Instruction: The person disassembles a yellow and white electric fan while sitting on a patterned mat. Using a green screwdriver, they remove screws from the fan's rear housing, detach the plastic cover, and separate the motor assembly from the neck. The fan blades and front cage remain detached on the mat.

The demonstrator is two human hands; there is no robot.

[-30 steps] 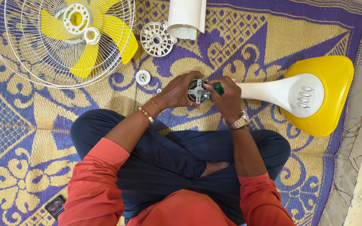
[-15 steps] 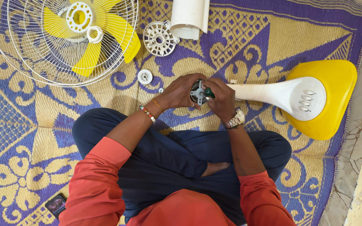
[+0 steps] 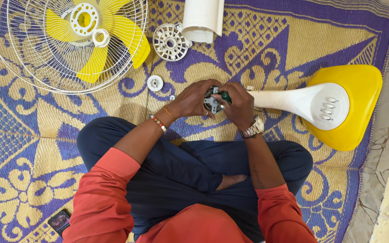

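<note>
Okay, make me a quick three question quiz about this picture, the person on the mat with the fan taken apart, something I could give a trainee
1. True or false: the left hand steadies the metal fan motor while the right hand grips a green-handled screwdriver at it.
2. Which lies inside the white wire guard?
A. a phone
B. the yellow blade
C. the fan base
3. Fill in: the white stand with its buttons joins a ____ base, on the person's right.

Key:
1. True.
2. B; the blade rests in the guard on the mat.
3. Yellow.
</note>
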